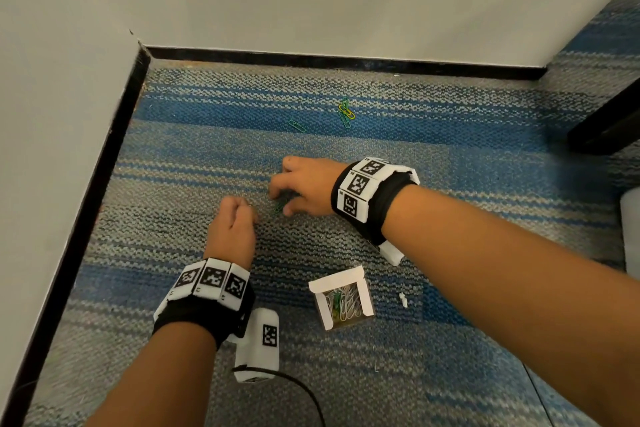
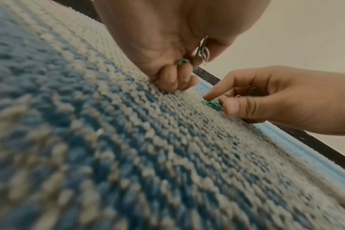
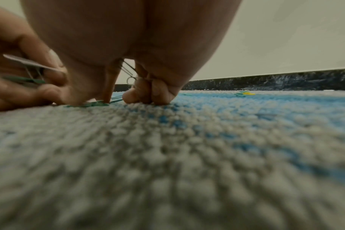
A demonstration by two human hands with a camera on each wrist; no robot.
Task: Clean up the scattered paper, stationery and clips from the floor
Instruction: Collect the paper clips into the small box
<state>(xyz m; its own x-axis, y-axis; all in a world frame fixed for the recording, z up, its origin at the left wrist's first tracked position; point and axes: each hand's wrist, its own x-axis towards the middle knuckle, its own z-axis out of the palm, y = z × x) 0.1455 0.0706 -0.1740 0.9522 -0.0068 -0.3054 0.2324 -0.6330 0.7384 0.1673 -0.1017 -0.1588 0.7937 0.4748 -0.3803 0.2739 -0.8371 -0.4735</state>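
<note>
My left hand rests on the carpet as a fist, holding green and silver paper clips in its curled fingers. Just to its right, my right hand pinches at a small bunch of green paper clips lying on the carpet, index finger and thumb on them. In the right wrist view, silver clips are also tucked under that hand's curled fingers. Farther off lie a lone green clip and a green and yellow cluster. A small open cardboard box holding several clips stands near my right forearm.
White walls with a black skirting board close the corner at left and back. A dark piece of furniture stands at the right, a white object at the right edge. A tiny white scrap lies beside the box.
</note>
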